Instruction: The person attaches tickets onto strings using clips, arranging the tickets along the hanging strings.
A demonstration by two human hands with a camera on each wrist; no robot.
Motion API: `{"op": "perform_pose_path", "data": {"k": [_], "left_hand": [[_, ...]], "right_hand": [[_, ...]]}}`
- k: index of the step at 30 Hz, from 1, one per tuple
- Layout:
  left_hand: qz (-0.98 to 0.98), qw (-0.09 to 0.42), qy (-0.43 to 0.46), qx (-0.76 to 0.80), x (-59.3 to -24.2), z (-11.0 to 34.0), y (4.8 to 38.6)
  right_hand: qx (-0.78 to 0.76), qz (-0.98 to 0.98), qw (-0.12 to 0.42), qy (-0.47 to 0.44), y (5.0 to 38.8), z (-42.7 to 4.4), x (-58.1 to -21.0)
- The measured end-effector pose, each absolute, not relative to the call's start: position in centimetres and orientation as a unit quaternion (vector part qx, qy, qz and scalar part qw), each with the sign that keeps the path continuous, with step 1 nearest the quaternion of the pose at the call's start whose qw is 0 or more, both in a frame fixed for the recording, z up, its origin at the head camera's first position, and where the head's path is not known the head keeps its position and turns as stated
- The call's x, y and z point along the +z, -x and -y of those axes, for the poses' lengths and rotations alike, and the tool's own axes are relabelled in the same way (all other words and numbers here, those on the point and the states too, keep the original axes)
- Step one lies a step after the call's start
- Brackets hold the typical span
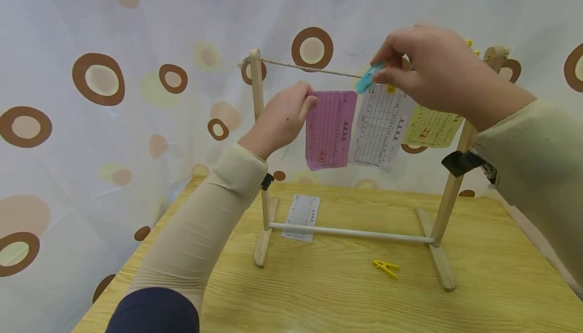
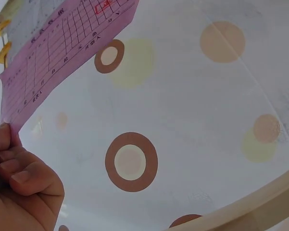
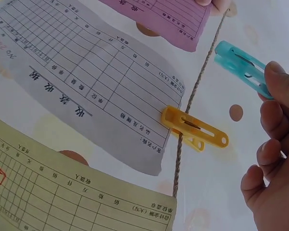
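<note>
My left hand (image 1: pixel 288 113) pinches the top left corner of a pink receipt sheet (image 1: pixel 331 130), which hangs from it just below the rope (image 1: pixel 319 70). In the right wrist view, my right hand (image 3: pixel 283 144) holds a light blue clothespin (image 3: pixel 243 67) between thumb and forefinger, beside the rope. To the right of the pink sheet, a white receipt sheet (image 3: pixel 96 91) hangs on the rope under a yellow clothespin (image 3: pixel 194 126). Further right hangs a yellow receipt sheet (image 1: pixel 432 126); its top is partly hidden by my right hand in the head view.
A wooden stand (image 1: pixel 257 85) carries the rope, with a white bar (image 1: pixel 350 232) low between its posts. Another white receipt (image 1: pixel 302 214) lies on the wooden table (image 1: pixel 319 292), partly under that bar. A yellow clothespin (image 1: pixel 386 267) lies in front. A spotted curtain (image 1: pixel 150 29) hangs behind.
</note>
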State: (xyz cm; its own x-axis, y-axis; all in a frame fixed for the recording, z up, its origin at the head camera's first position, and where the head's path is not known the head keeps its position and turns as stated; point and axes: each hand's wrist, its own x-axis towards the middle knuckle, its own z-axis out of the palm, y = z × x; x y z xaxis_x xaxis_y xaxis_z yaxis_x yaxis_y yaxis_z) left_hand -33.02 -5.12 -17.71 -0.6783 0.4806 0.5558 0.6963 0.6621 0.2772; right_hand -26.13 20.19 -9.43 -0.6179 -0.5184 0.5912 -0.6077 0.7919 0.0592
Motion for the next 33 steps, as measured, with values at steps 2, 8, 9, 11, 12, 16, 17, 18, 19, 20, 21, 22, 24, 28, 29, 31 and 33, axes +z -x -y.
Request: {"op": "perform_pose_path", "data": {"k": [2,8,9,11,12,16,17,18,19,20,21,22,24,28,29,31,33], "left_hand": [[0.885,0.223,0.326,-0.245,-17.3,5.0,33.2],[0.879,0.227,0.31,-0.284,-16.6,4.9,33.4],[0.878,0.227,0.307,-0.289,-16.5,4.9,33.4],[0.876,0.231,0.303,-0.297,-16.2,4.8,33.4],[0.875,0.231,0.3,-0.3,-16.1,4.8,33.4],[0.876,0.234,0.296,-0.299,-15.7,4.6,33.5],[0.877,0.233,0.296,-0.297,-15.6,4.5,33.5],[0.878,0.231,0.297,-0.295,-15.5,4.5,33.5],[0.879,0.23,0.298,-0.293,-15.5,4.4,33.6],[0.879,0.229,0.299,-0.292,-15.5,4.4,33.6],[0.879,0.226,0.3,-0.292,-15.4,4.4,33.7],[0.879,0.225,0.302,-0.292,-15.4,4.3,33.7],[0.881,0.218,0.303,-0.291,-15.3,4.3,33.8],[0.883,0.211,0.307,-0.286,-15.3,4.3,33.9],[0.883,0.209,0.308,-0.285,-15.3,4.3,33.9],[0.881,0.212,0.312,-0.285,-15.4,4.4,34.0],[0.88,0.213,0.313,-0.286,-15.4,4.4,34.1]], "right_hand": [[0.073,0.9,0.302,-0.307,26.7,-19.8,-8.9],[0.066,0.911,0.283,-0.293,28.1,-19.0,-7.7],[0.063,0.914,0.277,-0.289,28.2,-18.9,-7.5],[0.058,0.921,0.266,-0.279,28.6,-18.7,-7.1],[0.056,0.924,0.26,-0.274,28.7,-18.6,-6.9],[0.062,0.94,0.227,-0.246,29.3,-18.6,-6.3],[0.067,0.944,0.217,-0.238,29.5,-18.6,-6.3],[0.072,0.947,0.208,-0.233,29.6,-18.7,-6.2],[0.077,0.951,0.198,-0.226,29.8,-18.7,-6.2],[0.081,0.953,0.19,-0.222,29.9,-18.7,-6.3],[0.085,0.955,0.181,-0.218,30.0,-18.8,-6.3],[0.088,0.957,0.174,-0.215,30.2,-18.8,-6.4],[0.084,0.959,0.168,-0.212,30.3,-18.7,-6.5],[0.064,0.959,0.168,-0.219,30.3,-18.4,-6.6],[0.056,0.959,0.168,-0.221,30.3,-18.3,-6.6],[0.033,0.958,0.174,-0.226,30.3,-18.2,-6.6],[0.004,0.956,0.181,-0.232,30.2,-18.2,-6.7]]}}
